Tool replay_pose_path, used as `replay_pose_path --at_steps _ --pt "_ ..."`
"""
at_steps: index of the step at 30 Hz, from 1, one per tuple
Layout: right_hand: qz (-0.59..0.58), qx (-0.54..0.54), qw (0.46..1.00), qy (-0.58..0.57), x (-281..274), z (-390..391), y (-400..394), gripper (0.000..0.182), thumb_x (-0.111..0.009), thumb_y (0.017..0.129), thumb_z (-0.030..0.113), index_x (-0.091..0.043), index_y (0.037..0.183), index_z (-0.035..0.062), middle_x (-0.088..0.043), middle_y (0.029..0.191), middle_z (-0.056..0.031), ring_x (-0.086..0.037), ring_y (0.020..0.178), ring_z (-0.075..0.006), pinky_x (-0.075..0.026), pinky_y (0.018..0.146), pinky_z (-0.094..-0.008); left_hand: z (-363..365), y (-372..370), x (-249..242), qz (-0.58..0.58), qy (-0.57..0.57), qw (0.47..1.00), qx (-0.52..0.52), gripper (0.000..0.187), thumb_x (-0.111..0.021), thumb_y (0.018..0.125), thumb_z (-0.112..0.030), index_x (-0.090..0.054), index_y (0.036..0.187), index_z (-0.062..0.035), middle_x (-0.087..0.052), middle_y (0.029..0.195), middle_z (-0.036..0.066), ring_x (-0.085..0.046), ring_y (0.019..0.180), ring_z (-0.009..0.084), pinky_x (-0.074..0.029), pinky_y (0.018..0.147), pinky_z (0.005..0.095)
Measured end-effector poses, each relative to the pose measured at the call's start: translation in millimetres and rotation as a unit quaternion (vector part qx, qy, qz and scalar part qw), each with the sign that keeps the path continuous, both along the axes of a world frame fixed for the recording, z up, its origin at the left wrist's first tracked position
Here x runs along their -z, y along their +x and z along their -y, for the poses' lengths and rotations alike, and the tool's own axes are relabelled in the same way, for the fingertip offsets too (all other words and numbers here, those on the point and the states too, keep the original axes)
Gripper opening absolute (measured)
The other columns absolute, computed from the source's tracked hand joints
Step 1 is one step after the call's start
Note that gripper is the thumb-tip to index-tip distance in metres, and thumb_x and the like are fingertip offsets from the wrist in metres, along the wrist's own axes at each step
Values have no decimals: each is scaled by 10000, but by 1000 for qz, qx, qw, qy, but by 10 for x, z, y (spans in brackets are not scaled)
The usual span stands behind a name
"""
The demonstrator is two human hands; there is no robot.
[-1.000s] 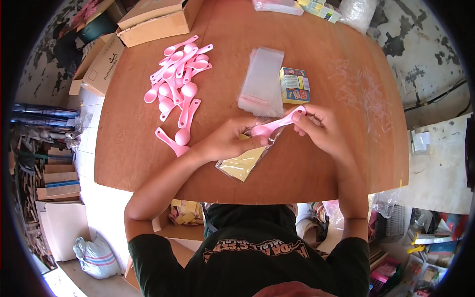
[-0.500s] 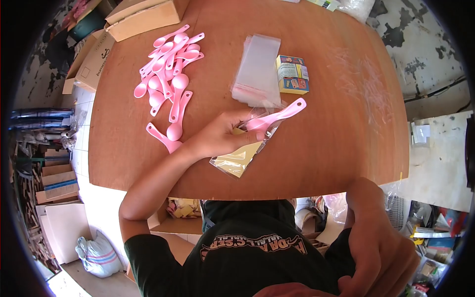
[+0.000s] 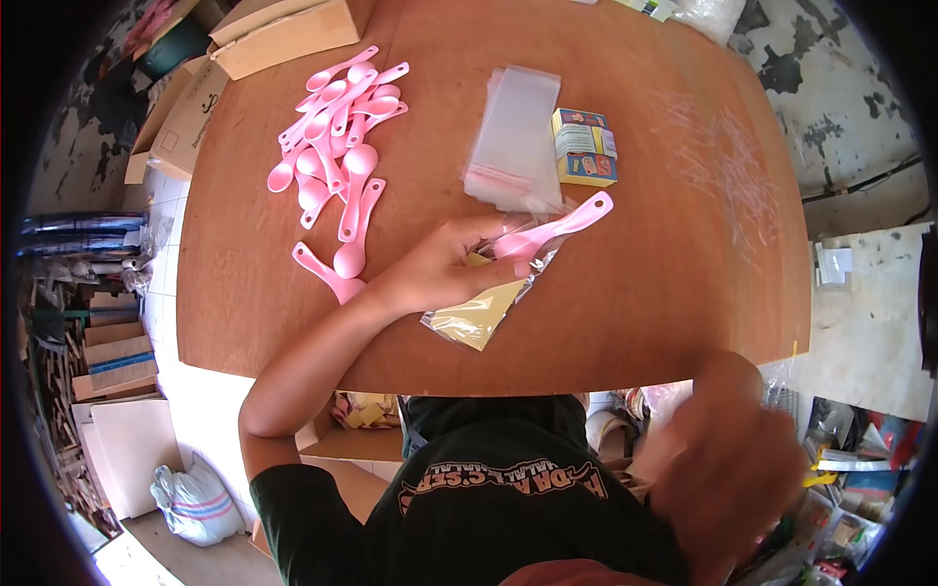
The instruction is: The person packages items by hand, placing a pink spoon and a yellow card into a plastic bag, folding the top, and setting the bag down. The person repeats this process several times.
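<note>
My left hand (image 3: 459,264) is closed over a pink spoon (image 3: 562,225) and a clear plastic bag (image 3: 535,278) near the front middle of the table. The spoon's holed handle sticks out to the upper right, while its bowl end lies at my fingers. A yellow card (image 3: 479,314) shows inside the bag below my thumb. My right hand (image 3: 728,459) is off the table at the lower right, beside my body, its fingers smeared by motion. Just beyond the left hand lies a stack of clear bags (image 3: 515,132), with a printed small box (image 3: 586,146) beside it.
Many pink spoons (image 3: 337,117) lie heaped on the left of the wooden table (image 3: 664,293). Thin clear strips (image 3: 733,176) are scattered at the right. Cardboard boxes (image 3: 293,39) stand at the back left, and a white sack (image 3: 198,503) sits on the floor.
My right hand has moved slightly left and is now blurred. The left hand keeps its hold on the spoon and bag; the whole view has shifted a little.
</note>
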State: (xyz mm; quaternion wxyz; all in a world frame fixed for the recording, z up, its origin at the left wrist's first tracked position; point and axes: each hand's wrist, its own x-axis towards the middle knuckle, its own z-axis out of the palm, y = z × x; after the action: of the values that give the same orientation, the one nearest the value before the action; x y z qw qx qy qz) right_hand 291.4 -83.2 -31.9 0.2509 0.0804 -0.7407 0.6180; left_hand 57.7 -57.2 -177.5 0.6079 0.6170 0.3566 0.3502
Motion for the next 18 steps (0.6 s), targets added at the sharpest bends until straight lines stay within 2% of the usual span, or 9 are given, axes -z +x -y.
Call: replay_pose_path --at_steps 1,3,5,6,8,9,11,15,18 --pt "-45 173 969 169 64 -45 -3 55 -646 836 67 -683 864 37 -669 779 -80 -638 726 -180 -492 763 -308 1 5 5 7 2 1000 -4 360 -689 914 -203 -610 1218 -26 -660 956 10 -560 882 62 -471 797 261" --pt "46 455 847 271 213 -100 -16 75 -686 835 87 -681 895 42 -668 789 -72 -633 730 -166 -485 724 -281 10 -6 11 15 5 1000 -9 366 -690 913 -204 -609 1222 -25 -659 970 12 -559 896 63 -470 810 262" --pt "128 572 747 315 426 -353 -103 119 -726 834 106 -680 926 46 -666 800 -63 -628 733 -153 -477 685 -254 8 -8 15 12 17 1000 1 380 -689 914 -203 -602 1241 -29 -662 1007 22 -565 931 72 -473 842 269" --pt "128 570 747 317 510 -431 -56 119 -726 834 106 -680 926 46 -666 800 -63 -628 733 -153 -477 685 -254 7 -4 9 14 18 1000 0 380 -689 914 -203 -602 1241 -29 -662 1007 22 -565 931 72 -473 842 269" --pt "194 506 824 166 645 -633 21 186 -705 849 31 -664 1028 -3 -689 897 -62 -636 801 -105 -484 685 -239 14 -11 -11 11 15 1000 4 396 -682 919 -202 -590 1263 -29 -665 1033 28 -572 958 82 -473 871 277" --pt "193 504 825 166 686 -661 35 186 -705 849 31 -664 1028 -3 -689 897 -62 -636 801 -105 -484 685 -239 15 -14 -13 11 15 1000 2 396 -682 919 -202 -590 1263 -29 -665 1033 28 -572 958 82 -473 871 277" --pt "166 462 869 -64 749 -700 34 146 -678 882 18 -655 1016 -35 -680 896 -51 -619 818 -67 -484 678 -205 13 -8 -14 24 21 1000 0 421 -687 917 -198 -576 1288 -32 -666 1054 35 -577 978 85 -474 889 283" --pt "135 479 866 -50 809 -723 -35 135 -662 897 8 -650 1017 -54 -674 892 -55 -617 799 -58 -484 679 -189 24 -3 -10 58 23 998 4 372 -607 973 -272 -594 1246 -19 -663 1022 34 -579 933 80 -481 836 272" --pt "90 488 868 -26 779 -742 -108 133 -666 891 -2 -649 1012 -54 -679 880 -62 -620 777 -60 -484 672 -183 13 -30 -36 57 -99 993 6 405 -484 1024 -359 -620 1179 -10 -654 986 28 -573 877 73 -477 769 262"
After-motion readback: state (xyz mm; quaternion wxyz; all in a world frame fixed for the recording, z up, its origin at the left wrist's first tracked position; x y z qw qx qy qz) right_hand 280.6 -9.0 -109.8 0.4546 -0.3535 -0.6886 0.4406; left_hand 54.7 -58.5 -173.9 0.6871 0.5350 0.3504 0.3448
